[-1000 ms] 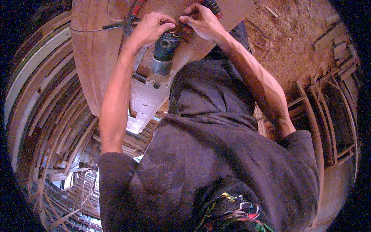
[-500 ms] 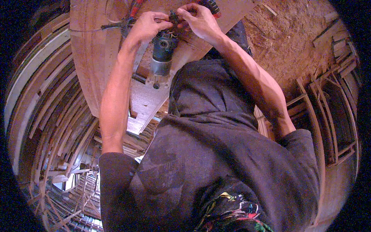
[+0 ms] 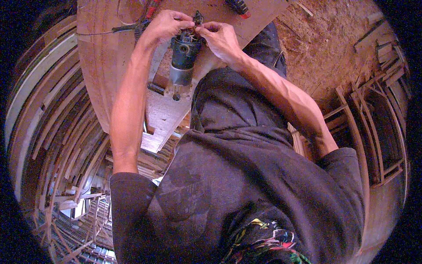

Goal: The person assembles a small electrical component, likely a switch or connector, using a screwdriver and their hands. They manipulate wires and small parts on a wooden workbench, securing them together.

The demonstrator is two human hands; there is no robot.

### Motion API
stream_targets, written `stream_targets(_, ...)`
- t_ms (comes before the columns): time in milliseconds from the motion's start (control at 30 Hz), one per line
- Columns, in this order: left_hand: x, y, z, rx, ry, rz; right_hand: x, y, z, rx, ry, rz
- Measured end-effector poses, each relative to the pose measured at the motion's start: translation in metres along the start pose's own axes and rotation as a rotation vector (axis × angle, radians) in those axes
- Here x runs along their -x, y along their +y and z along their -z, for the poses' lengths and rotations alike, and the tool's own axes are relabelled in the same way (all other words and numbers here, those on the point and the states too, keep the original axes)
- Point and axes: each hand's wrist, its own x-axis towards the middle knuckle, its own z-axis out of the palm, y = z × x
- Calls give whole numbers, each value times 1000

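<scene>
A power tool that looks like a trim router point(image 3: 183, 55) lies on the wooden board, with a dark green body and a silver collar. Its far end is uncovered, showing pale wires point(image 3: 190, 34) and a small dark part point(image 3: 198, 18) sticking up. My left hand point(image 3: 169, 25) is closed in a pinch at the left of this part. From the right, my right hand point(image 3: 220, 40) pinches with thumb and fingers just at the wires. What exactly lies between the fingertips is too small to make out.
The board point(image 3: 99, 66) bears a dark cable point(image 3: 125, 29) at left and a black and red tool handle point(image 3: 238, 8) at the far edge. Sawdust point(image 3: 316, 48) covers the ground at right. Stacked timber point(image 3: 52, 114) lines the left; wooden frames point(image 3: 373, 127) stand at right.
My right hand has come down and closer to the tool's uncovered end. The small dark part shows more plainly above the fingers. My left hand has shifted slightly up and left.
</scene>
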Motion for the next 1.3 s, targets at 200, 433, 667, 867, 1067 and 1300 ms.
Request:
stream_targets(200, -6, -10, 3, 3, -31, -77, 5, -8, -4, 49, 38, 6)
stream_targets(433, 2, 12, 6, -9, -31, -77, 2, -6, -24, 67, 201, -32)
stream_targets(667, -3, 14, -10, -202, 174, -14, 4, -5, -28, 105, 226, 62)
stream_targets(867, 6, 19, -4, -80, 104, -14, 0, 2, -22, 84, 164, 153)
stream_targets(1067, -9, -4, -4, -84, 45, 17, -10, 13, -17, 16, 66, 132)
stream_targets(1300, -20, -21, -4, -27, -1, -20, -9, 4, 0, 26, -121, 87)
